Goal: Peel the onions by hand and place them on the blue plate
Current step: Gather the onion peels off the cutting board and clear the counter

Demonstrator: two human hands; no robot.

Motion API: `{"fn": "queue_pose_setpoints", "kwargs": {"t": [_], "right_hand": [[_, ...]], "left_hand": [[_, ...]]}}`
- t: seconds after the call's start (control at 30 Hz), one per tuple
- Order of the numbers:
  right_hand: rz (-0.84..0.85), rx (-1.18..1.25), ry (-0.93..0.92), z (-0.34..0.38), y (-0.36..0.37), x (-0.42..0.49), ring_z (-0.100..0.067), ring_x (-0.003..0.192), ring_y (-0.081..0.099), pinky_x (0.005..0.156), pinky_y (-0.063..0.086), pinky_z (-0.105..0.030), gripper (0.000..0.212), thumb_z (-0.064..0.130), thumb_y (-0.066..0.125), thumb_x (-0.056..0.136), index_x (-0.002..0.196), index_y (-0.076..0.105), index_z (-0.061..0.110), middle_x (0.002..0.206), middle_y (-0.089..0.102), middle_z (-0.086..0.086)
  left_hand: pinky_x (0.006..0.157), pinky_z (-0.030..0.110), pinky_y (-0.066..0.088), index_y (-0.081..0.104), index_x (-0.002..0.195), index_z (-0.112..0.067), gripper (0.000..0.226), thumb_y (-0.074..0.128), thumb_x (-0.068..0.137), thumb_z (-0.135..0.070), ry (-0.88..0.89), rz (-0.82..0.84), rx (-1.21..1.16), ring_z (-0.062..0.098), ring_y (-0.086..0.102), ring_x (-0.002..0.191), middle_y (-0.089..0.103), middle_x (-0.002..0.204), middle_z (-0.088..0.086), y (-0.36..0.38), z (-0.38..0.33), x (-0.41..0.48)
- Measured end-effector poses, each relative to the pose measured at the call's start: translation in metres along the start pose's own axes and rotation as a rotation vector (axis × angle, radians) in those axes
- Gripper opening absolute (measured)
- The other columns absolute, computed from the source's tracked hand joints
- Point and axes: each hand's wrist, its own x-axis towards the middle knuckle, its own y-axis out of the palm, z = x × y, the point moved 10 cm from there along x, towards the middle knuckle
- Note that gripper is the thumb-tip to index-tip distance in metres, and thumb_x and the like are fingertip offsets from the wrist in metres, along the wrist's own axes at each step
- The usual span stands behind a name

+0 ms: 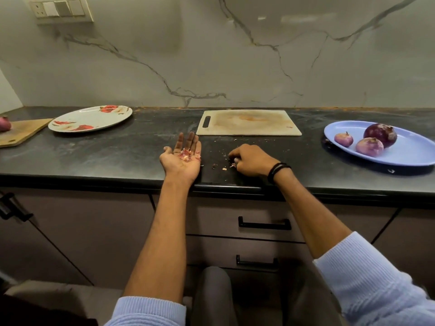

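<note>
On the black countertop (94, 156), near its front edge, both bare hands are at work.

- Left hand (182, 161): palm up, fingers straight and relaxed, grasping nothing. A small heap of pink-red skin flakes (186, 155) lies loose in the palm.
- Right hand (251, 161): knuckles up, fingers curled, tips down on the counter just right of the left hand. A reddish skin scrap (233, 164) sits at the fingertips; cannot tell if it is pinched or only touched. Dark wristband (276, 170) on this wrist.
- Loose crumbs (224, 169) of skin are scattered on the counter between the 2 hands.

Task items:
- Blue plate (412, 158): far right of the counter, well apart from both hands. It carries 3 onions: 1 large dark-purple onion (380, 135) toward the back, 1 medium pale-purple onion (369, 147) just in front of it, 1 small pale-purple onion (343, 139) to their left.
- 1 more reddish onion (4, 124) rests on a wooden board (23, 131) at the far left edge of view, partly cut off by the frame.

Other items:
- White cutting board (248, 122), stained, lies flat behind the hands against the marble wall, handle slot to the left.
- Floral plate (94, 120) sits left of centre, just beside the wooden board.
- 2 drawer handles (264, 224) show below the counter edge.
</note>
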Motion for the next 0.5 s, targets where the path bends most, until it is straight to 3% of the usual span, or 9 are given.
{"fn": "queue_pose_setpoints", "kwargs": {"t": [0.17,0.3,0.4,0.5], "right_hand": [[0.047,-0.042,-0.004,0.008,0.006,-0.006,-0.025,0.130,0.050,0.109,0.037,-0.032,0.048,0.008,0.057,0.096,0.143,0.050,0.014,0.142,0.054,-0.007],[-0.061,-0.180,0.003,0.009,0.000,-0.002,-0.030,0.113,0.060,0.099,0.048,-0.037,0.029,0.007,0.060,0.091,0.119,0.068,0.008,0.120,0.067,-0.012],[-0.083,-0.121,-0.011,0.015,-0.001,0.002,-0.027,0.115,0.061,0.104,0.046,-0.035,0.033,0.006,0.062,0.092,0.124,0.067,0.009,0.122,0.068,-0.011],[-0.080,0.012,-0.064,0.028,0.003,0.004,-0.019,0.118,0.060,0.107,0.042,-0.028,0.039,0.008,0.065,0.092,0.131,0.063,0.010,0.128,0.066,-0.007]], "left_hand": [[0.111,0.046,0.044,0.063,0.132,-0.006,0.061,0.022,0.109,-0.046,0.018,0.010,-0.020,0.037,0.066,0.117,0.070,0.121,0.024,0.001,-0.001,-0.008],[0.111,0.047,0.044,0.063,0.129,-0.003,0.063,0.022,0.109,-0.045,0.008,0.016,-0.051,0.037,0.066,0.117,0.069,0.124,0.023,-0.005,-0.005,-0.031],[0.107,0.047,0.048,0.068,0.113,-0.001,0.062,0.021,0.109,-0.041,0.025,-0.018,-0.144,0.036,0.068,0.113,0.071,0.116,0.023,-0.014,-0.016,-0.056],[0.091,0.041,0.057,0.067,0.093,-0.004,0.052,0.024,0.107,-0.029,0.067,-0.125,-0.216,0.030,0.073,0.094,0.074,0.092,0.018,-0.037,-0.029,-0.085]]}}
